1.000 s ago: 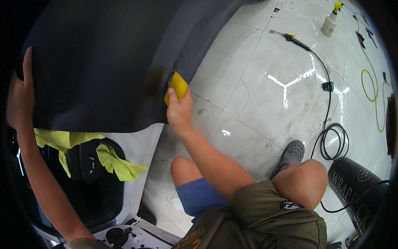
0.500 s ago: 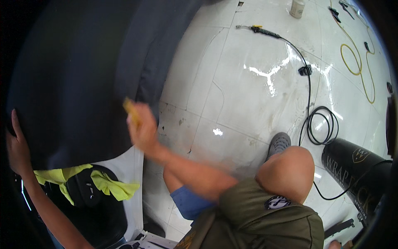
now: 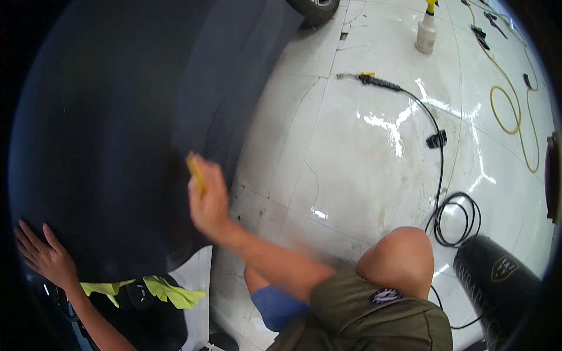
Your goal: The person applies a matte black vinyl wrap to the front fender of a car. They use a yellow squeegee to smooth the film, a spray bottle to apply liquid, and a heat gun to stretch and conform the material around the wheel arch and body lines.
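Right hand: my right hand (image 3: 211, 202) is closed around the yellow squeegee (image 3: 197, 175), thumb and fingers pinching it; motion blurs the exact grip.
Squeegee: over the dark panel (image 3: 111, 146), inward from its right border and above its lower one. I cannot tell whether the blade touches.
Squeegee, a second ago: its broad yellow face showed, close to the right border; now I see it nearly edge-on and farther in. I judge that the blade now faces a different strip of the panel.
Left hand: my left hand (image 3: 50, 257) lies on the panel's lower left part, fingers spread wide, holding nothing.
Left hand, a second ago: it was at the left border, thumb pointing up; now it is lower, with the fingers fanned. I read that as a broader brace for the surface.
Lower border: less of the green cloths (image 3: 175, 292) shows below the panel now, beside the white edge (image 3: 199, 286).
View: my head has shifted, so the tyre (image 3: 319, 9) has come in at the top.
Floor: the black hose (image 3: 441, 175) with its spray gun (image 3: 380, 82), and the bottle (image 3: 427, 36), are to my right, well apart from both hands.
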`<move>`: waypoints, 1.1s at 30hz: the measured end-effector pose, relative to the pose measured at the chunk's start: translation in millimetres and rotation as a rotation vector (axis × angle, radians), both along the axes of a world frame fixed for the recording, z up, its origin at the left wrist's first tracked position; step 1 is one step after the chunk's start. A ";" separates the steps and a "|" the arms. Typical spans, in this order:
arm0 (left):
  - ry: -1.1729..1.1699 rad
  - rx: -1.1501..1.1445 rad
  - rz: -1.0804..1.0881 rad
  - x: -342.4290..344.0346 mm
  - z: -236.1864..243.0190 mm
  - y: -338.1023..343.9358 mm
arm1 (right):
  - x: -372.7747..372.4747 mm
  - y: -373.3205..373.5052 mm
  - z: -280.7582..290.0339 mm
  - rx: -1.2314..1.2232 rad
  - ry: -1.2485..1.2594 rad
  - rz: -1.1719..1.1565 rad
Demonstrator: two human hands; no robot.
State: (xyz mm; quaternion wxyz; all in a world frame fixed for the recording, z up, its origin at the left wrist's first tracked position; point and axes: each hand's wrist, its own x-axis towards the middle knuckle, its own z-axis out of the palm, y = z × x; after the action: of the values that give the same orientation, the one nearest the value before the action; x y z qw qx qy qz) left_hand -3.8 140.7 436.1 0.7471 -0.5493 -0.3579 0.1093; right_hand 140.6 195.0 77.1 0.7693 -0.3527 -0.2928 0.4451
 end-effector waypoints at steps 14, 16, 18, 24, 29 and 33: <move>-0.094 0.034 0.135 24.4 -16.7 8.2 | 53.4 127.4 -30.7 -0.363 0.282 0.349; -0.087 0.051 0.141 25.6 -11.4 4.8 | 68.2 89.5 8.8 -0.138 0.028 0.156; -0.084 0.049 0.148 25.3 -10.9 4.8 | 61.2 77.8 31.6 0.099 -0.107 0.102; -0.099 0.038 0.116 30.7 -13.5 11.5 | 72.5 155.0 29.7 -0.179 -0.182 -0.002; -0.145 0.050 0.160 29.5 -14.5 6.0 | 93.8 179.0 -15.8 -0.159 0.065 0.290; -0.132 0.047 0.156 30.8 -11.2 3.6 | 73.9 120.8 44.0 0.112 -0.237 0.026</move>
State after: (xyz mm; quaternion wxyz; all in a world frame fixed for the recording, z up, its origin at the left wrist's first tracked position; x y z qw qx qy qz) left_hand 27.0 144.4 424.9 0.7237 -0.5083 -0.4505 0.1221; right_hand 214.5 315.8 121.1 0.7419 -0.3553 -0.4108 0.3932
